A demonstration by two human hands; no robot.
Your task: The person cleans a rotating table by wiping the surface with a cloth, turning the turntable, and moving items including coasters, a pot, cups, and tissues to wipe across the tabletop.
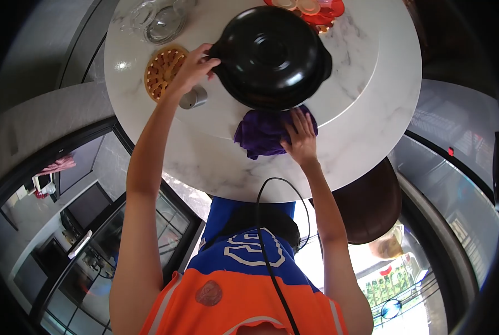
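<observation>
A black lidded pot (pixel 263 56) sits on the round marble-patterned table, and its domed lid is on. My left hand (pixel 196 70) is closed around the handle on the pot's left side. Just below the pot's near edge lies a crumpled purple cloth (pixel 260 134). My right hand (pixel 301 137) rests on the cloth's right part with fingers stretched out flat, the fingertips close to the pot's rim. Part of the cloth is hidden under that hand and the pot.
Left of the pot are a round woven trivet (pixel 159 78) and a small grey cylinder (pixel 193 97). Clear glassware (pixel 163 25) stands at the far left of the table (pixel 361 128), a red tray (pixel 330 10) at the far right. A brown chair (pixel 366 206) is tucked near the right edge.
</observation>
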